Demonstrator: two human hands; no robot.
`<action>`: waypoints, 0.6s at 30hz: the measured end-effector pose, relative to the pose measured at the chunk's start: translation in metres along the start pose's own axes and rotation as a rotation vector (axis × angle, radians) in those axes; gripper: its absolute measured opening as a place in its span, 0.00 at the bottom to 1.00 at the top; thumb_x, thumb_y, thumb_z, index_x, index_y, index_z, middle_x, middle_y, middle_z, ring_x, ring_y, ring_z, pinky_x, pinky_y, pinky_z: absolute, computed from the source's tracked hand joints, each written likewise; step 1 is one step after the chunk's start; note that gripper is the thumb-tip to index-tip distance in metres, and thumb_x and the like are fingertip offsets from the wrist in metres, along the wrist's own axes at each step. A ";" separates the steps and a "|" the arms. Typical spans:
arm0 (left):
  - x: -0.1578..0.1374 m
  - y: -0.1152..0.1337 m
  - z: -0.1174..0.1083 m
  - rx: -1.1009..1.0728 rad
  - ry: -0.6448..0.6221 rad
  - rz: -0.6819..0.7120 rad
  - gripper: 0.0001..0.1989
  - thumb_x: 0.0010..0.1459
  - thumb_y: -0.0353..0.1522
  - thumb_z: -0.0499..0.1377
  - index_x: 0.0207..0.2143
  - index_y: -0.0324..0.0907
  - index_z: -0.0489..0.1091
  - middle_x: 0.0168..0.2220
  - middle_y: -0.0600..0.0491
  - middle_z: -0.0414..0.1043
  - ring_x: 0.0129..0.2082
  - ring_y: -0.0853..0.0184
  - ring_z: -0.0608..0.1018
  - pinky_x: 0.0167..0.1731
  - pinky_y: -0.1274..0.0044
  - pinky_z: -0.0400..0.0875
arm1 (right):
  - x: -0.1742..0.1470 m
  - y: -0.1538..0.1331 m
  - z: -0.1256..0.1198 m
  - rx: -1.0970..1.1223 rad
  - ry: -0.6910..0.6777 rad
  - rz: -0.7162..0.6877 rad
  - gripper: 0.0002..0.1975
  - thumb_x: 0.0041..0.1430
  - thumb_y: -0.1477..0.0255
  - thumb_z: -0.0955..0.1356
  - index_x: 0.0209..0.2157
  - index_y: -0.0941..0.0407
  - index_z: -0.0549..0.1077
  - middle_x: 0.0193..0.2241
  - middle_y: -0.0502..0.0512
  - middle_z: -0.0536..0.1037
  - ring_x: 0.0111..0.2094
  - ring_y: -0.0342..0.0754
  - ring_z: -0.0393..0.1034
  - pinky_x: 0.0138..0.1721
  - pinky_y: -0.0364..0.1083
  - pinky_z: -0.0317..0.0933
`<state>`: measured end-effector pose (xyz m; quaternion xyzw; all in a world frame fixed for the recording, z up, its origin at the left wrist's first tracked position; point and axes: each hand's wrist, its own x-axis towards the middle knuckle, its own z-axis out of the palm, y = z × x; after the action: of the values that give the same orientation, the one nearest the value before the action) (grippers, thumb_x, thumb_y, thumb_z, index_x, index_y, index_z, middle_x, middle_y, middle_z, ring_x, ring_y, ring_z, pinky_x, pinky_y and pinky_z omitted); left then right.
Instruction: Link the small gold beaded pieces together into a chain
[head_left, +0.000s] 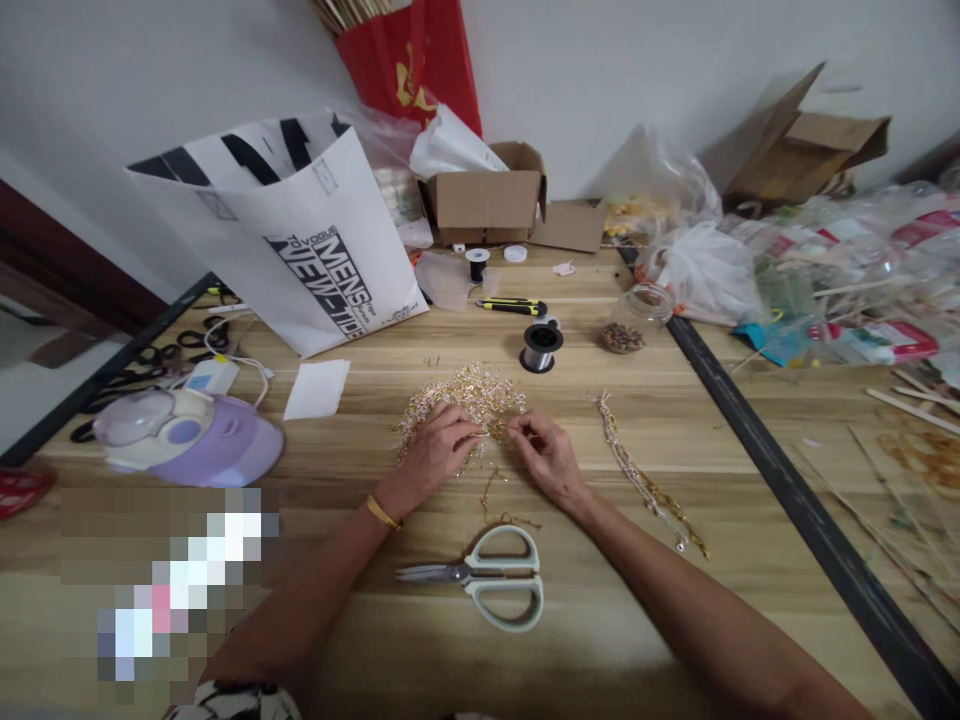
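My left hand (442, 441) lies over a pile of gold and clear beads or chain pieces (469, 385), its thumb and fingertips pinched together at the pile's right side. My right hand (547, 455) faces it a short gap away, also in a pinch. What sits between the fingertips is too small to make out. Just below the hands, a thin gold chain (512, 518) curls on the table. Scissors (506, 580) with white handles lie nearer to me, blades pointing left. To the right of my right hand are beaded gold and silver strands (637, 475), laid out slantwise.
Behind the pile stand a wire spool (541, 347), a yellow-black utility knife (511, 306) and a glass jar of beads (630, 325). A white shopping bag (300, 240), a purple device (202, 435) and a paper sheet (316, 388) are left. Plastic bottles (862, 260) crowd the right.
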<state>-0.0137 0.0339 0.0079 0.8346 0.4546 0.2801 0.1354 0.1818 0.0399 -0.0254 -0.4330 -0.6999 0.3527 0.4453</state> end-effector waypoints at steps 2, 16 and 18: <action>0.000 0.004 -0.001 0.047 -0.048 0.029 0.07 0.59 0.28 0.55 0.33 0.40 0.73 0.33 0.49 0.69 0.40 0.62 0.67 0.44 0.69 0.65 | 0.000 0.001 0.000 -0.003 0.003 0.002 0.07 0.59 0.70 0.63 0.31 0.57 0.71 0.27 0.52 0.72 0.27 0.44 0.66 0.26 0.42 0.59; 0.001 -0.002 -0.004 0.060 -0.140 -0.013 0.08 0.59 0.26 0.54 0.29 0.40 0.71 0.30 0.51 0.70 0.38 0.62 0.68 0.42 0.69 0.64 | 0.000 -0.001 -0.001 -0.001 0.007 -0.006 0.07 0.59 0.70 0.63 0.30 0.57 0.71 0.26 0.53 0.72 0.27 0.44 0.65 0.25 0.41 0.58; 0.002 -0.002 -0.006 0.046 -0.152 -0.022 0.07 0.59 0.25 0.54 0.30 0.40 0.71 0.30 0.51 0.71 0.37 0.63 0.69 0.42 0.69 0.64 | 0.000 -0.001 -0.001 0.001 0.008 -0.008 0.07 0.59 0.70 0.63 0.30 0.57 0.71 0.26 0.53 0.72 0.27 0.44 0.65 0.25 0.41 0.58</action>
<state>-0.0176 0.0364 0.0131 0.8512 0.4586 0.2038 0.1537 0.1825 0.0402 -0.0242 -0.4314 -0.6997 0.3493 0.4497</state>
